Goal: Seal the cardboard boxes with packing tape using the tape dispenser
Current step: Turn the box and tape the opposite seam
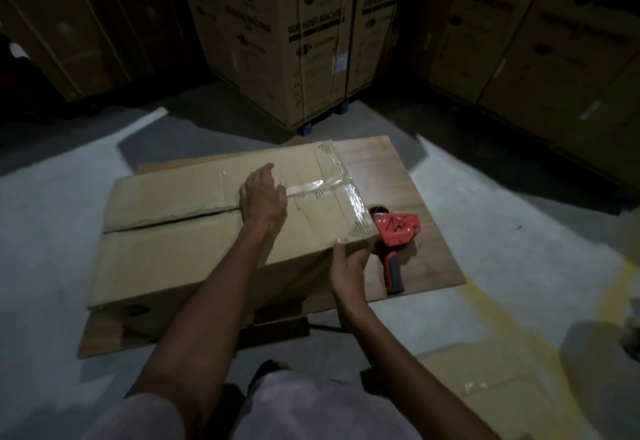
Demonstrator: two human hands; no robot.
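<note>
1. Head view, box: a cardboard box (214,217) lies on a wooden board (398,176) on the floor. Its centre seam is taped only at the right end; the left stretch gapes untaped.
2. Head view, left hand (263,197): fingers extended, pressing flat on the strip of packing tape (318,188) over the seam.
3. Head view, right hand (349,259): fingers wrapped around the box's near right corner, steadying it.
4. Head view, tool: the red tape dispenser (396,231) rests on the board just beside the box's right end, unheld.
5. Assessment: smoothing is in hand; sealing is partial.
6. Next move, in my judgement: take up the dispenser and run tape along the open seam leftward.
</note>
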